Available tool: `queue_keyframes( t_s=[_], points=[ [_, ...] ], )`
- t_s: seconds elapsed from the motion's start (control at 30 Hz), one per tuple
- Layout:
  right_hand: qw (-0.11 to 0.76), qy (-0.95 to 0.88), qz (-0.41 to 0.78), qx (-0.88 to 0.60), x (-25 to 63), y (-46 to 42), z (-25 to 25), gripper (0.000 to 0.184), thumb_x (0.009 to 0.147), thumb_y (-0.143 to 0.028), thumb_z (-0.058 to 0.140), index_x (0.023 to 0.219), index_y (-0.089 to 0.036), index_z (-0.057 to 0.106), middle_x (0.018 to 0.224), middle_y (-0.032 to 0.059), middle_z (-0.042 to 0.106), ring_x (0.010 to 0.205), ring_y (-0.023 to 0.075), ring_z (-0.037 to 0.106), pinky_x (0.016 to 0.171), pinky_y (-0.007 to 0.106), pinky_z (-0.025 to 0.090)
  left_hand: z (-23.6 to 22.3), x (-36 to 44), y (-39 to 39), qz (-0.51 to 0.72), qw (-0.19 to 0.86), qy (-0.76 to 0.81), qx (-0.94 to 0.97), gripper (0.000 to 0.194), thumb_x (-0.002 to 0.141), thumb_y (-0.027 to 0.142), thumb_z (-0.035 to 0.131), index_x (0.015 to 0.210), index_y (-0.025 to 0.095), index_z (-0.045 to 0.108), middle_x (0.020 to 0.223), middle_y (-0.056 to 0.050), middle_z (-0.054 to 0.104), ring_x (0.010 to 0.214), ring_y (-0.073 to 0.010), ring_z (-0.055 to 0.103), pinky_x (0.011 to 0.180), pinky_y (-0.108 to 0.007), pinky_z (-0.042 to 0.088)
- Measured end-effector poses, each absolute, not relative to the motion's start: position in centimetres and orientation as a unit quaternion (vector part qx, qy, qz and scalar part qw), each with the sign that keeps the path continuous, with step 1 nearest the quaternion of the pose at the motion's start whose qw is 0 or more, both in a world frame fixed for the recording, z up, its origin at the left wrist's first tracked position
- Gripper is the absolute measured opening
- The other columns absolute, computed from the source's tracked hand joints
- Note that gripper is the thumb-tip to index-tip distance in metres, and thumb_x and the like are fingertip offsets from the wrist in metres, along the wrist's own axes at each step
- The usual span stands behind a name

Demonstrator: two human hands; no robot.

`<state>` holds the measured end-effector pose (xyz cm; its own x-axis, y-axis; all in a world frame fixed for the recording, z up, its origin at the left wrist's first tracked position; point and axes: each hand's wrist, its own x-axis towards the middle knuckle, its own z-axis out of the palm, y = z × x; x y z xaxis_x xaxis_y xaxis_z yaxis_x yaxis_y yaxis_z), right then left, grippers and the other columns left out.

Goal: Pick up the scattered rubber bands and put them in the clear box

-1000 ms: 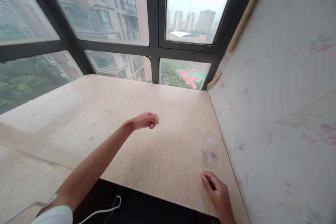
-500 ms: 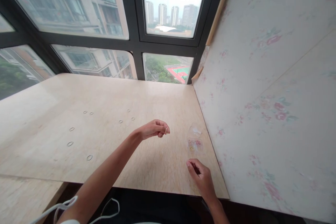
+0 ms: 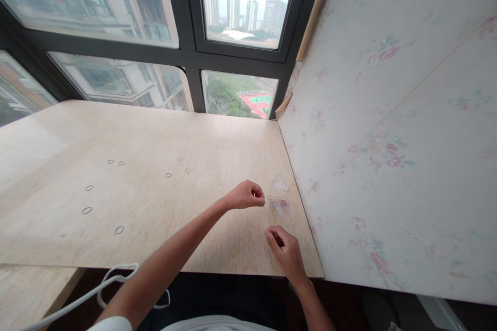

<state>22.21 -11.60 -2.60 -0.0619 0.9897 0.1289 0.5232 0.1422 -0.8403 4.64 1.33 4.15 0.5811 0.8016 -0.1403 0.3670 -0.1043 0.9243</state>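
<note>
My left hand [image 3: 247, 195] is pinched shut just left of a small clear plastic box [image 3: 286, 211]. At its fingertips is a small pale ring, barely visible now. The box lies open, with its clear lid [image 3: 279, 184] tipped back behind it. Small red bands [image 3: 283, 203] and yellow bands [image 3: 274, 212] lie inside. In front of the box, my right hand [image 3: 286, 249] is closed, thumb against the curled fingers. Whatever it may hold is hidden.
Several thin grey rings lie spread over the left half of the pale tabletop [image 3: 217, 145], one of them a ring [image 3: 119, 230] near the front. A flowered wall [image 3: 349, 114] bounds the right side, and windows stand behind. A white cable [image 3: 85, 289] hangs by my left forearm.
My left hand has moved right, carrying the small ring toward the box. My right hand keeps its closed shape near the box. The view has turned, bringing more grey rings into sight.
</note>
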Motion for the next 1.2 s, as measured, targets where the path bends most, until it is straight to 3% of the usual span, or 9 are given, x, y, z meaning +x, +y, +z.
queue_keyframes(
  t_s=[0.23,0.37,0.63,0.93,1.2],
  points=[
    [0.381,-0.651,0.315,-0.575,22.2,-11.7,-2.6,0.024,0.091,-0.036,0.050,0.081,-0.018,0.064,0.064,0.0000,0.060,0.056,0.0144,0.055,0.054,0.023,0.041,2.3,8.4,0.6,0.204,0.350,0.421,0.811,0.011,0.066,0.017,0.058,0.065,0.015,0.069,0.067,-0.004,0.065,0.062,-0.0143,0.054,0.058,-0.025,0.037],
    [0.383,-0.650,0.315,-0.576,22.2,-11.6,-2.6,0.025,0.091,-0.036,0.050,0.080,-0.018,0.063,0.062,-0.0007,0.058,0.055,0.0136,0.053,0.053,0.022,0.040,1.4,9.2,0.5,0.204,0.319,0.418,0.826,0.013,0.067,0.013,0.059,0.068,0.016,0.071,0.074,-0.006,0.066,0.066,-0.0164,0.056,0.063,-0.027,0.039],
    [0.383,-0.650,0.311,-0.577,22.3,-11.4,-2.8,0.024,0.090,-0.035,0.051,0.081,-0.018,0.064,0.062,-0.0010,0.059,0.055,0.0134,0.053,0.054,0.022,0.040,0.8,8.1,0.2,0.263,0.363,0.378,0.810,0.014,0.073,0.013,0.060,0.076,0.017,0.073,0.074,-0.004,0.065,0.062,-0.0130,0.053,0.062,-0.025,0.040],
    [0.426,-0.632,0.348,-0.546,22.6,-11.4,-3.1,0.014,0.087,-0.032,0.057,0.091,-0.020,0.064,0.075,0.0007,0.058,0.059,0.0132,0.051,0.056,0.023,0.043,-1.8,1.5,-2.2,0.341,0.422,0.465,0.700,0.020,0.072,0.013,0.055,0.085,0.017,0.069,0.077,-0.001,0.061,0.054,-0.0078,0.043,0.054,-0.021,0.035],
    [0.498,-0.446,0.552,-0.499,23.7,-12.3,-2.8,0.025,0.078,-0.037,0.072,0.097,-0.022,0.065,0.079,0.0005,0.055,0.068,0.0128,0.050,0.060,0.023,0.043,-2.2,-4.1,-5.7,0.418,0.536,0.501,0.536,0.018,0.073,0.024,0.059,0.087,0.016,0.065,0.065,0.002,0.052,0.057,-0.0094,0.046,0.053,-0.021,0.035]
  ],
)
